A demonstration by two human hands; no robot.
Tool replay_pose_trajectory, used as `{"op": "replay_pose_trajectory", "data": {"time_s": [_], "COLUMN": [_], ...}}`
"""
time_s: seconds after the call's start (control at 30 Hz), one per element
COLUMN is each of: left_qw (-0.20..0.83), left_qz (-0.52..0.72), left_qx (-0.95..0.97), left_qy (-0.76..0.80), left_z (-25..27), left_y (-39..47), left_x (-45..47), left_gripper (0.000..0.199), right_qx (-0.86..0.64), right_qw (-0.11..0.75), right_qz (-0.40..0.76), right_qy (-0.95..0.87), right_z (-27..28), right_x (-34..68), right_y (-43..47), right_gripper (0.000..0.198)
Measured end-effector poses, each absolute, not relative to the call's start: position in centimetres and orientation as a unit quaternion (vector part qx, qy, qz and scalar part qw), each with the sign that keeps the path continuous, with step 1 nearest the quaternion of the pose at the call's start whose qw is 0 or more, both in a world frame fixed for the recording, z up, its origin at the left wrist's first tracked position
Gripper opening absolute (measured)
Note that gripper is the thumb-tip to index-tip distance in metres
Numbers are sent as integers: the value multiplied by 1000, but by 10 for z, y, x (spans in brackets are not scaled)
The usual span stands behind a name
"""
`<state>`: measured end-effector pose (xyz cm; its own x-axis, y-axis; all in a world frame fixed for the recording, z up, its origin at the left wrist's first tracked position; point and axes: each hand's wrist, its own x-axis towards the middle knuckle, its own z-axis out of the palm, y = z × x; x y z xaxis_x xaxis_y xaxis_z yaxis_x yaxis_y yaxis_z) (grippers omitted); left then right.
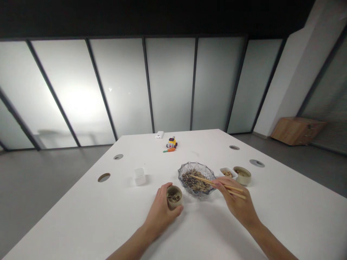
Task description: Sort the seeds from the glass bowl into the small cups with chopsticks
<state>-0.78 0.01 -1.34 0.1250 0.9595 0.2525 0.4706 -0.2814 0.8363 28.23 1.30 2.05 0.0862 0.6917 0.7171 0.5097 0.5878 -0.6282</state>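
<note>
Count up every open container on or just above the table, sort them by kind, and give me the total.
Clear glass bowl: 1
Round tan cups: 2
Small white tubs: 2
Total: 5

glare whitens a left frosted panel [78, 94]; soft shadows cross the table [108, 216]; picture edges stretch.
</note>
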Motion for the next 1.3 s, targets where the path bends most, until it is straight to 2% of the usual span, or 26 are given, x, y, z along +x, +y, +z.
{"op": "replay_pose_trajectory", "data": {"time_s": [0.33, 0.73, 0.97, 1.3], "left_qw": [293, 294, 298, 306], "left_qz": [405, 411, 408, 398], "left_qx": [689, 689, 686, 684], "left_qy": [524, 520, 525, 529], "left_z": [-10, -13, -11, -6], "left_y": [-2, 0, -1, -3], "left_x": [-7, -8, -7, -5], "left_gripper": [71, 72, 74, 77], "right_qx": [-435, -435, -402, -386], "right_qw": [572, 578, 594, 566], "right_qz": [136, 98, 22, 74], "right_qy": [-682, -683, -696, -725], "right_z": [16, 17, 23, 19], "right_x": [272, 272, 271, 269], "right_y": [10, 10, 5, 6], "right_gripper": [31, 28, 24, 20]}}
